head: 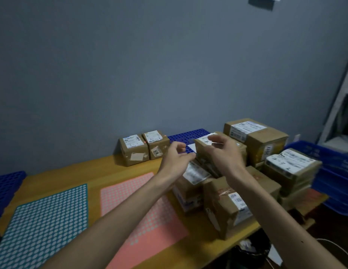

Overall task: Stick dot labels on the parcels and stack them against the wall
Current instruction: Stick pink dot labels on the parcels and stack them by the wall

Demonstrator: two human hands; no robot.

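The right hand [225, 154] is curled round a small brown parcel [203, 150] and holds it lifted above the pile [227, 200]. I take it that this brings a bare side within reach of the other hand. The left hand [177, 156] is just beside the parcel's left edge with its fingers bent inward. The blur hides whether they pinch a dot, so I cannot tell what it holds, if anything.

The parcel is tilted, its white shipping label [207, 137] turned up and toward the wall [130, 74] and a plain cardboard side facing the person. Its long axis seems to run roughly left to right, though the blur makes that uncertain.

The pink dot sheet [146, 206] and the teal dot sheet [45, 220] lie flat on the surface [91, 167] under the left arm, handy for peeling. Farther out, two finished parcels [144, 148] stand side by side, touching each other, against the wall beside a blue perforated mat [188, 135].
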